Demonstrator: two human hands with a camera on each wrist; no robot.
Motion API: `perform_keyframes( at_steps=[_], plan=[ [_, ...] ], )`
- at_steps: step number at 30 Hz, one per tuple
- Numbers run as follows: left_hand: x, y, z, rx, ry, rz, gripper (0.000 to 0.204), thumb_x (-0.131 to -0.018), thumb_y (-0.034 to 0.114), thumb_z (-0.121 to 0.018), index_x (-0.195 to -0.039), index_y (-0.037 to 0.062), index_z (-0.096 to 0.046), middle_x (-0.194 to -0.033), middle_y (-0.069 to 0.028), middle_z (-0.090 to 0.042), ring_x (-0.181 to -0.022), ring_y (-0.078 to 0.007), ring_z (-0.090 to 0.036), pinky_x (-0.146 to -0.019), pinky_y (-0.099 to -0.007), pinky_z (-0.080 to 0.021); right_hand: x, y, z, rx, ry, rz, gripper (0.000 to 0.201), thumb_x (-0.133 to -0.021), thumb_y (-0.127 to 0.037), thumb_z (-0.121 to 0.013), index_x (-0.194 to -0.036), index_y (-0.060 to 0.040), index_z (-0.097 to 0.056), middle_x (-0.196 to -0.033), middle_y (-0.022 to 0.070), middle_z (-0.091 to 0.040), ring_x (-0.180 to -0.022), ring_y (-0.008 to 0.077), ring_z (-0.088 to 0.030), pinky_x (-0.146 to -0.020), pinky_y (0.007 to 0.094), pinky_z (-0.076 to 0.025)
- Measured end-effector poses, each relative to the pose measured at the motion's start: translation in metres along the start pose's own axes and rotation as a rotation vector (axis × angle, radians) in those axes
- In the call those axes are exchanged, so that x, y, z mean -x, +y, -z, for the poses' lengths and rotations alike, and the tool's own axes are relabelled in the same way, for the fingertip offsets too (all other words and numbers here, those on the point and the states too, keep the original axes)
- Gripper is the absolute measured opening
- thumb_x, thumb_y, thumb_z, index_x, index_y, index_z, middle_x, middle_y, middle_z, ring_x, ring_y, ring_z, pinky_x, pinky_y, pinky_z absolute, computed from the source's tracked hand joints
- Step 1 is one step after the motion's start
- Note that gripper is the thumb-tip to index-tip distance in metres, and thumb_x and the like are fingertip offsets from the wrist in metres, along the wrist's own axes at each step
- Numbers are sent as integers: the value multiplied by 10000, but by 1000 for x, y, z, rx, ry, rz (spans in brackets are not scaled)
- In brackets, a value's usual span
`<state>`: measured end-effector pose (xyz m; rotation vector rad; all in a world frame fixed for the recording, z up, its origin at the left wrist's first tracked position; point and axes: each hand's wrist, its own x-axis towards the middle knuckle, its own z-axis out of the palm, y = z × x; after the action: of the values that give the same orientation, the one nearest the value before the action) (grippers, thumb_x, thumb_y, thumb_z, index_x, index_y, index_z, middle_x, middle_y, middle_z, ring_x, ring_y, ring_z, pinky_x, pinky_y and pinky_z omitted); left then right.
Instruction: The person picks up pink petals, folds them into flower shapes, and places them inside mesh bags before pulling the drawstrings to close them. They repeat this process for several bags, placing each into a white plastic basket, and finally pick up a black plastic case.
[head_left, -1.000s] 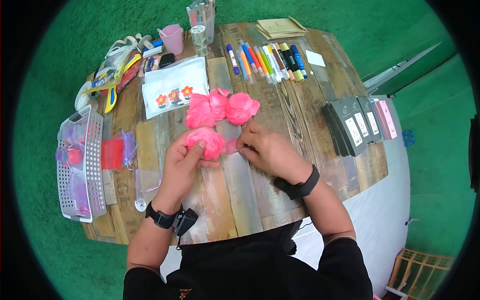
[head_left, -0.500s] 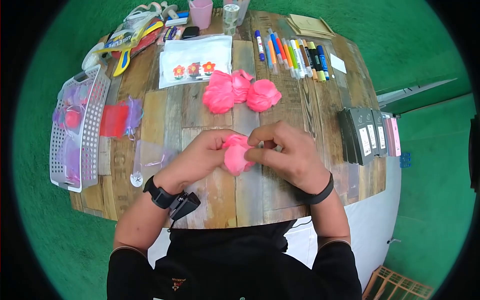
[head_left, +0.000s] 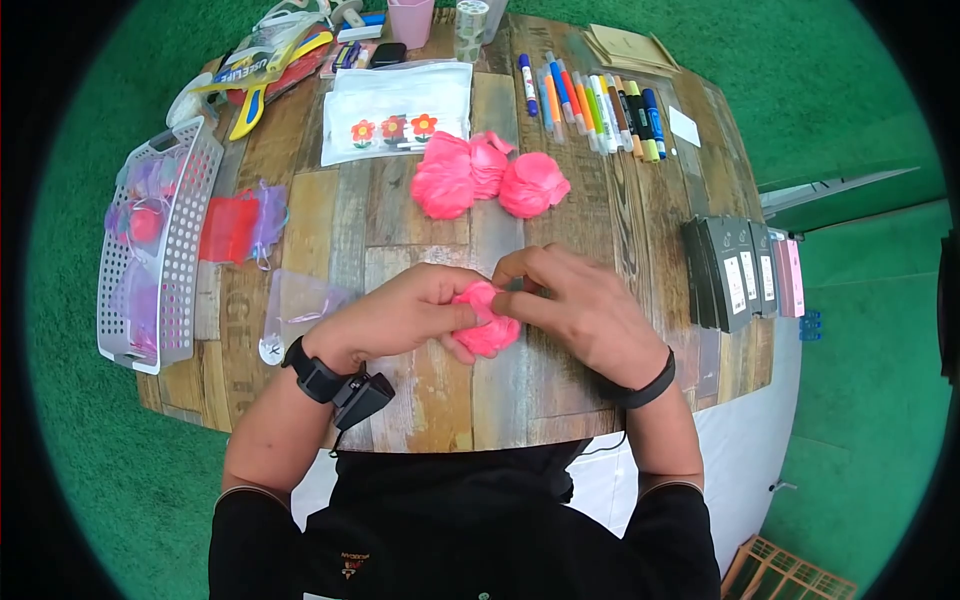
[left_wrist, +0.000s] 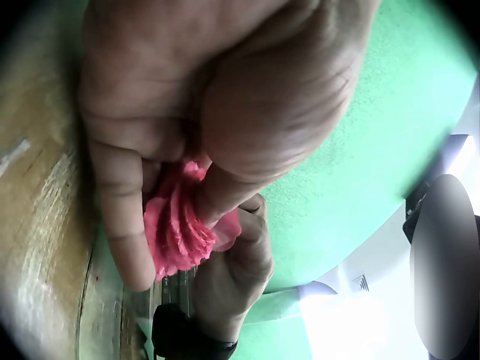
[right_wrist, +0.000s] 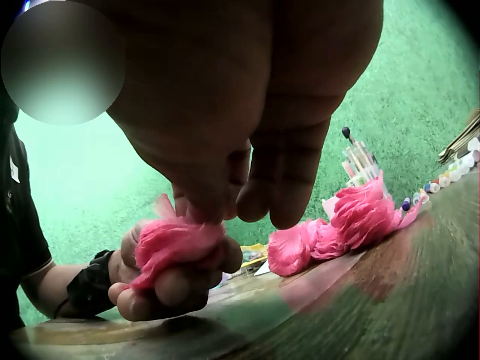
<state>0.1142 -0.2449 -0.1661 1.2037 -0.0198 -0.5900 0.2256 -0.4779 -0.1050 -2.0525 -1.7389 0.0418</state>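
Observation:
My left hand (head_left: 415, 312) grips a bundle of thin, layered pink petals (head_left: 488, 335), thumb on top and fingers underneath, close over the front middle of the table. From the other side my right hand (head_left: 580, 310) pinches at the bundle's edge with thumb and fingertip. In the right wrist view one petal tip (right_wrist: 163, 204) sticks up beside that pinch. The left wrist view shows ruffled petal edges (left_wrist: 180, 232) between left thumb and fingers. Beyond the hands lie more pink petal clumps (head_left: 443, 180), with a rounder clump (head_left: 533, 186) to their right.
Farther back lies a white pouch (head_left: 395, 95) with red flowers, with a row of markers (head_left: 600, 110) to its right. A perforated basket (head_left: 160, 250) stands left, near red and purple mesh bags (head_left: 230, 230). Dark boxes (head_left: 715, 275) stand right.
A second ago the right hand held a single petal apart from the bundle; it has since come to the bundle. The left hand has turned the bundle. The camera view has shifted.

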Motion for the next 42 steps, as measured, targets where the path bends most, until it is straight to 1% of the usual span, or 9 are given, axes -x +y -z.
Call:
perform_keyframes(
  at_steps=[8,11,14,22,26,28,31,35,42],
  plan=[
    [3,2,3,244,28,50,401,-1144,266,-579,-1415,-27,-625,-1255,-122,-724,-1068,-207,-746,-870,-396,-678,3,0,-3,-37,-35,-35,217,-915,-107,-650,-1127,-137,-684,-1217,72,-673,-1082,306,-698,-859,405,-599],
    [4,6,0,281,50,36,436,-1126,265,-610,-1439,-39,-606,-1208,-128,-746,-1065,-218,-759,-844,-418,-682,3,1,-4,-36,-32,-34,208,-914,-104,-653,-1118,-131,-682,-1224,76,-674,-1097,310,-700,-865,406,-601],
    [1,6,-1,126,45,42,414,-1118,328,-638,-1363,-5,-659,-1183,-99,-749,-1019,-173,-753,-809,-356,-676,3,0,-6,-37,-21,-32,205,-911,-104,-657,-1113,-130,-685,-1238,75,-676,-1103,308,-700,-871,406,-602],
    [1,6,-2,41,64,22,329,-1095,210,-651,-1352,6,-658,-1149,-66,-761,-971,-139,-758,-770,-323,-667,2,1,-7,-83,31,-65,218,-876,-44,-698,-1079,-121,-717,-1203,87,-697,-1100,296,-709,-883,404,-603],
    [1,12,-8,76,156,1,347,-1095,157,-609,-1405,3,-624,-1204,-77,-746,-1004,-150,-754,-767,-325,-669,2,10,-14,-211,140,-112,216,-887,-58,-751,-1096,-100,-715,-1190,53,-702,-977,281,-722,-834,386,-599],
    [-2,10,-8,96,218,-67,361,-1096,141,-598,-1430,6,-610,-1242,-86,-736,-1049,-165,-749,-783,-334,-670,0,10,-18,-316,230,-165,218,-890,-26,-797,-1084,-93,-725,-1160,51,-712,-963,230,-724,-840,346,-583],
    [-1,6,-2,227,304,-209,381,-1106,135,-576,-1467,11,-582,-1291,-104,-726,-1108,-192,-739,-817,-346,-670,2,9,-18,-709,288,-434,218,-921,-84,-834,-1101,-52,-716,-1131,21,-713,-904,145,-696,-803,290,-550],
    [1,14,1,443,353,-424,476,-1115,188,-568,-1556,27,-490,-1417,-193,-669,-1166,-251,-725,-832,-360,-667,-3,11,-25,-760,234,-474,305,-926,-173,-864,-1127,-9,-704,-1020,67,-729,-789,140,-689,-715,304,-560],
    [0,7,1,522,352,-492,480,-1127,208,-550,-1573,50,-466,-1463,-190,-642,-1230,-273,-688,-848,-367,-614,-31,-10,-42,-761,347,-536,266,-948,-226,-837,-1034,9,-746,-893,93,-771,-684,162,-688,-653,322,-558]
  ],
)
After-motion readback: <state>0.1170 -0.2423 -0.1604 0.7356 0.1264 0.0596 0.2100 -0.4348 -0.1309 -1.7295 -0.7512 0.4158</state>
